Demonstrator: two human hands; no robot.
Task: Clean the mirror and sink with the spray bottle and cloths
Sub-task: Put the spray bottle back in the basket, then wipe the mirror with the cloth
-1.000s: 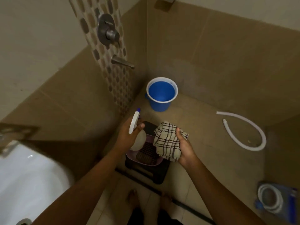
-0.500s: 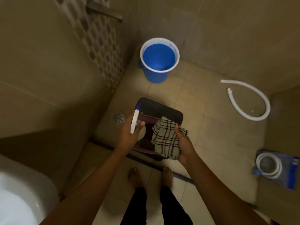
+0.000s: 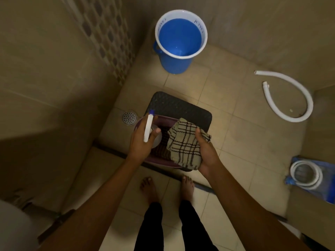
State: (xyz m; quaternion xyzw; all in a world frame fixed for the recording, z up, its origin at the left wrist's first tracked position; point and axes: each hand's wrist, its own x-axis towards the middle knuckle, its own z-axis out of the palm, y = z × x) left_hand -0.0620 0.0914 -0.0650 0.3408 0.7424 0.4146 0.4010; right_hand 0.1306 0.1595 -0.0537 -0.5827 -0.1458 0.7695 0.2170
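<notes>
My left hand (image 3: 141, 140) grips a white spray bottle (image 3: 148, 128) with a blue nozzle, held upright over a purple basket (image 3: 159, 163). My right hand (image 3: 205, 151) holds a beige cloth (image 3: 184, 144) with dark checks, bunched above the basket's right side. The basket rests on a black stool (image 3: 179, 105). Another dark cloth seems to lie inside the basket, partly hidden. The white sink (image 3: 12, 227) shows only as a blurred edge at the bottom left. The mirror is out of view.
A blue bucket (image 3: 181, 40) with water stands in the far corner. A floor drain (image 3: 129, 117) lies left of the stool. A white hose (image 3: 288, 98) curls on the floor at right, a packaged coiled hose (image 3: 308, 175) nearer. My bare feet (image 3: 166, 189) stand behind a dark threshold strip.
The view has tilted downward: tap and wall fittings left the frame, my feet and legs came in. Both hands keep their hold over the basket, slightly lower.
</notes>
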